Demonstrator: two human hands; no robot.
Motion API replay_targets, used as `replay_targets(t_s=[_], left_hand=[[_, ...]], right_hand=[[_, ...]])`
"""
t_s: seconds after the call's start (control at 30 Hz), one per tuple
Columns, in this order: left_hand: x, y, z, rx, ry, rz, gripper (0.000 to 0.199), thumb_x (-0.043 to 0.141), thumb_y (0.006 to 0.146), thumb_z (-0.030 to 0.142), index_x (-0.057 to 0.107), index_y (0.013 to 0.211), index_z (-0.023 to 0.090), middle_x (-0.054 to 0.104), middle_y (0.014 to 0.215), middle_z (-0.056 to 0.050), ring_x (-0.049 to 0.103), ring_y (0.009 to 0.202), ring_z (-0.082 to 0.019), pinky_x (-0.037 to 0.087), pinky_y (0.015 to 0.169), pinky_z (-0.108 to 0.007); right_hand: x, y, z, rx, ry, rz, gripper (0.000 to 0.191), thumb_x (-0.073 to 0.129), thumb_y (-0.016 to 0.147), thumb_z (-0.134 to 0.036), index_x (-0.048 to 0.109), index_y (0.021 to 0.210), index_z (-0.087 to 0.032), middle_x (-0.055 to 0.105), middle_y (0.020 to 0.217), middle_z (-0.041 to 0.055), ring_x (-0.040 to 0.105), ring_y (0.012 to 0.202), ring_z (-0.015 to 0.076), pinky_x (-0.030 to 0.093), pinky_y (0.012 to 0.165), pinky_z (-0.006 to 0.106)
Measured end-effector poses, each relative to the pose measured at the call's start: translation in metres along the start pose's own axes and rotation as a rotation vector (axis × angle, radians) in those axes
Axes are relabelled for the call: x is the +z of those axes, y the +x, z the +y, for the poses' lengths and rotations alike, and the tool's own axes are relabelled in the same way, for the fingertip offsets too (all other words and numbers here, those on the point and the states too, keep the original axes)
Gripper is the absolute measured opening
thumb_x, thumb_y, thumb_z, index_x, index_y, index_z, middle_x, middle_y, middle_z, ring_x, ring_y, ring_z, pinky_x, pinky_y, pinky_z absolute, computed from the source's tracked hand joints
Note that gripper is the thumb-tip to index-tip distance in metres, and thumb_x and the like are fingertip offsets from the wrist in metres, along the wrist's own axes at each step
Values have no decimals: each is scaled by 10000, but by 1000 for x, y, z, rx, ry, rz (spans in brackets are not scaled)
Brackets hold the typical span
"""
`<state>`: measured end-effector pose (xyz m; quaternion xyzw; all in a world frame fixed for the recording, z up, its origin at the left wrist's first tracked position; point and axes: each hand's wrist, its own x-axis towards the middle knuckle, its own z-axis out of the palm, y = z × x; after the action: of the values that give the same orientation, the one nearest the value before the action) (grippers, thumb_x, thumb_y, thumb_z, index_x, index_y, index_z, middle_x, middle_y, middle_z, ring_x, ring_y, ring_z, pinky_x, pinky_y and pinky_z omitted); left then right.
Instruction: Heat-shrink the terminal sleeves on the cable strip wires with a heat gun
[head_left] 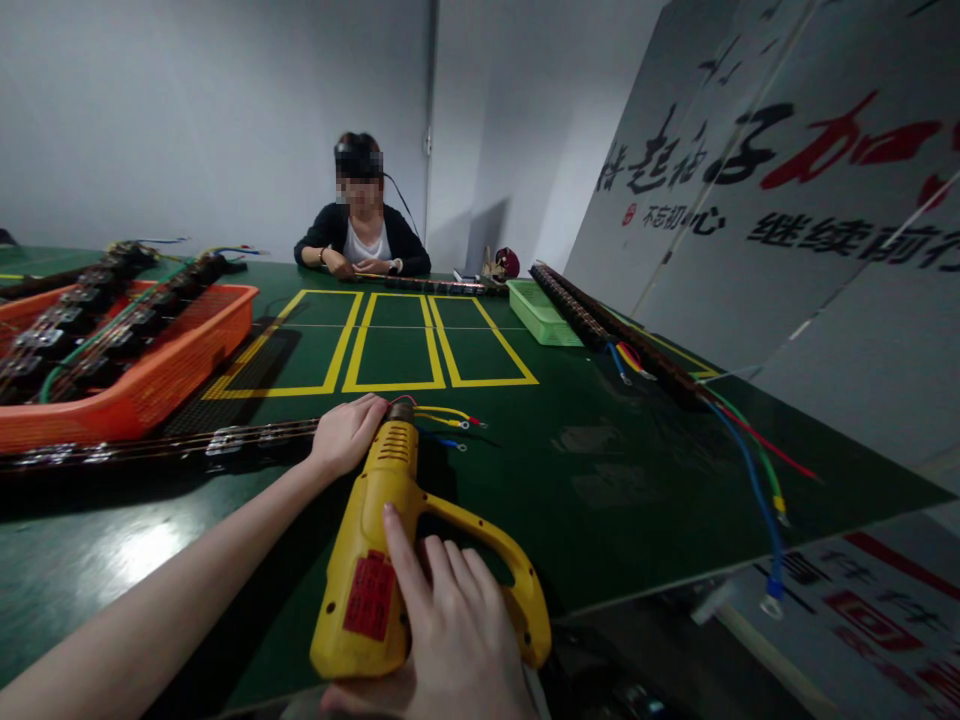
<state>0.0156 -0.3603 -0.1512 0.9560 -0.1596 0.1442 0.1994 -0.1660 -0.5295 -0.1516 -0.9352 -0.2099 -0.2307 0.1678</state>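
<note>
A yellow heat gun (375, 530) with a red label lies in front of me, its metal nozzle pointing away. Around its body is my right hand (457, 620), the index finger stretched along the top and the thumb side underneath. My left hand (349, 432) is closed over the right end of a long dark wire harness (225, 445), just left of the nozzle. Beyond the nozzle, yellow leads (446, 415) and a blue lead (448, 440) with ring terminals stick out to the right of that end.
An orange basket (187, 345) holding harnesses stands at the left. At the back right, more harnesses (577, 310) lean by a green basket (541, 318). Yellow tape rectangles mark the green table (487, 440). A person (364, 225) sits across it, hands on another harness.
</note>
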Motion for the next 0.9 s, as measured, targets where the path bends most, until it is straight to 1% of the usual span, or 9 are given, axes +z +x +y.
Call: replay_targets(t_s=[0.1, 0.23, 0.37, 0.5, 0.57, 0.63, 0.77, 0.83, 0.9], left_hand=[[-1, 0, 0, 13, -7, -7, 616, 75, 955, 473, 631, 966, 207, 666, 1002, -34, 622, 871, -190, 427, 716, -269], [-1, -1, -1, 27, -6, 9, 600, 92, 957, 453, 636, 981, 201, 662, 1047, -39, 621, 915, -194, 437, 755, -269], [0, -1, -2, 37, 16, 12, 583, 106, 960, 444, 634, 1010, 203, 654, 1097, -40, 626, 927, -195, 442, 765, -274], [0, -1, -1, 35, 24, -3, 584, 97, 964, 452, 627, 1015, 212, 654, 1095, -33, 623, 947, -193, 437, 769, -273], [0, -1, -1, 32, 29, -10, 589, 90, 964, 453, 625, 1016, 214, 653, 1096, -33, 622, 951, -195, 436, 775, -277], [0, -1, -1, 26, 29, -14, 595, 84, 963, 457, 625, 1016, 215, 651, 1105, -33, 620, 960, -196, 435, 779, -280], [1, 0, -2, 21, 12, -20, 602, 80, 959, 466, 623, 1028, 214, 645, 1124, -35, 615, 978, -198, 434, 794, -280], [0, 0, -2, 18, 3, -23, 608, 77, 954, 469, 622, 1030, 211, 641, 1131, -40, 612, 983, -205, 434, 800, -287], [0, 0, -2, 15, -11, -29, 614, 71, 950, 468, 624, 1022, 211, 641, 1126, -43, 608, 988, -211, 434, 810, -297]], right_hand=[[-6, 1, 8, -6, 16, -37, 1093, 386, 626, -893, 262, 1468, -208, 648, 867, 70, 630, 728, 239, 492, 676, 386], [-15, 0, 24, 26, -19, -88, 1164, 466, 574, -896, 248, 1470, -185, 653, 926, 96, 635, 790, 268, 495, 697, 401], [-21, -5, 41, 87, -82, -85, 1252, 547, 504, -888, 203, 1484, -190, 657, 1018, 115, 639, 888, 301, 501, 756, 422], [-22, -12, 51, 128, -118, -78, 1235, 551, 519, -879, 189, 1488, -203, 646, 1089, 119, 627, 969, 311, 496, 805, 428], [-22, -14, 52, 141, -118, -77, 1221, 541, 540, -875, 169, 1493, -208, 641, 1095, 115, 623, 975, 310, 495, 808, 432], [-21, -14, 49, 155, -115, -77, 1219, 540, 546, -873, 156, 1496, -213, 642, 1071, 111, 624, 942, 309, 497, 788, 434], [-16, -12, 40, 211, -112, -53, 1272, 620, 499, -839, 136, 1499, -220, 635, 1031, 105, 610, 901, 305, 490, 780, 436], [-13, -9, 35, 209, -102, -51, 1300, 648, 470, -829, 141, 1498, -214, 635, 1015, 106, 605, 891, 307, 485, 784, 443], [-10, -5, 28, 178, -79, -82, 1307, 647, 461, -833, 159, 1495, -199, 637, 1012, 116, 606, 873, 309, 484, 778, 448]])
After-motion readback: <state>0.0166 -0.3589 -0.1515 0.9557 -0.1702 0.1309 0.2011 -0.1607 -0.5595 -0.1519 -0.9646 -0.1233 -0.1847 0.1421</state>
